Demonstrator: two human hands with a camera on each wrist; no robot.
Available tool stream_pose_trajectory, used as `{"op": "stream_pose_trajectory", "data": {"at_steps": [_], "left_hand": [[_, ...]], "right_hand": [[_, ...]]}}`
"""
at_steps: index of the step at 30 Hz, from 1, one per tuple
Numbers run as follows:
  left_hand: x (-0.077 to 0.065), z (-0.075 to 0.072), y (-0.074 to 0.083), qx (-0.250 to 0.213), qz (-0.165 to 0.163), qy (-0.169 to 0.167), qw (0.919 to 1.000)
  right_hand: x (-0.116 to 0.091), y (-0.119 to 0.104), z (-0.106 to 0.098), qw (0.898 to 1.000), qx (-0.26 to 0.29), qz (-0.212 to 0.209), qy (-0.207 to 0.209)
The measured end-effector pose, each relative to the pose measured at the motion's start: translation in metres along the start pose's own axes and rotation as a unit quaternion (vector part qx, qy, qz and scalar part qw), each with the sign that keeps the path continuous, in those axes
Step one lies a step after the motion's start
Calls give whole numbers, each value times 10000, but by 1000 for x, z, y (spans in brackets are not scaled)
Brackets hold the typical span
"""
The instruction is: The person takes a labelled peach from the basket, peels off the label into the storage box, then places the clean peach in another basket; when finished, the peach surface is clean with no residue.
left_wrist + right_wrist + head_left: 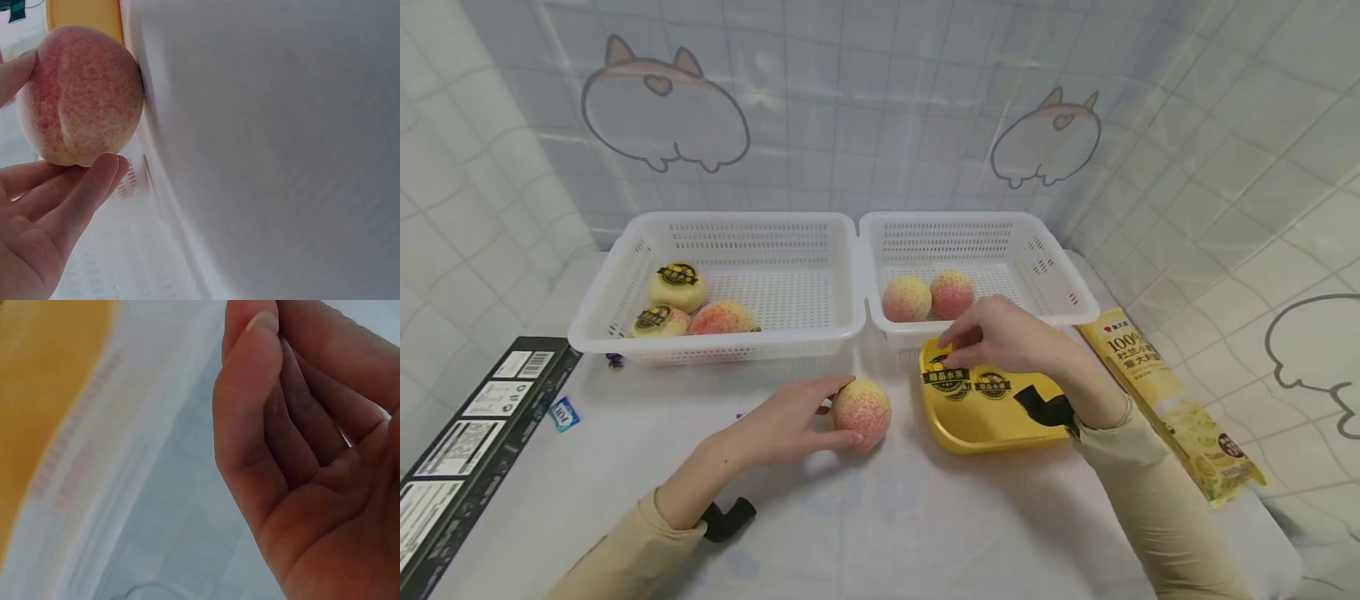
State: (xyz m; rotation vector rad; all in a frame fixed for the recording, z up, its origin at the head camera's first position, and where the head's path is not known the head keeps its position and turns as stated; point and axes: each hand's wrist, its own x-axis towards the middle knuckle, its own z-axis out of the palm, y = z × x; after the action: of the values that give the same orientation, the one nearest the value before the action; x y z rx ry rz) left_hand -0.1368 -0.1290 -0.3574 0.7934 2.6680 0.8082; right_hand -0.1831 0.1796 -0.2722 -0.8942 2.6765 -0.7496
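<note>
My left hand (786, 421) grips a red-and-yellow peach (861, 415) at mid-table, thumb on one side and fingers on the other. The left wrist view shows the peach (84, 97) close up, its crease facing the camera. Over the yellow tray (977, 437), my right hand (1000, 333) pinches a black-and-gold fruit sticker (946, 377) at its fingertips. Thumb and index finger press together in the right wrist view, with the sticker out of sight there. More such stickers (992, 384) lie in the tray.
Two white baskets stand at the back: the left one (775, 343) has several peaches (677, 286), some stickered; the right one (1060, 318) has two bare peaches (907, 298). A black box (467, 433) and a small blue packet (564, 414) lie left, a yellow food bag (1172, 400) right.
</note>
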Motion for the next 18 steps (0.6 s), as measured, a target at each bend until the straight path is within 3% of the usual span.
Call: {"op": "stream_pose_trajectory", "data": {"at_steps": [12, 18], "left_hand": [[0, 0, 1, -32, 40, -22, 10000], [0, 0, 2, -2, 78, -40, 10000]], "right_hand": [[-23, 65, -10, 9921, -350, 781, -918], [-28, 87, -6, 9796, -642, 1413, -1277]]}}
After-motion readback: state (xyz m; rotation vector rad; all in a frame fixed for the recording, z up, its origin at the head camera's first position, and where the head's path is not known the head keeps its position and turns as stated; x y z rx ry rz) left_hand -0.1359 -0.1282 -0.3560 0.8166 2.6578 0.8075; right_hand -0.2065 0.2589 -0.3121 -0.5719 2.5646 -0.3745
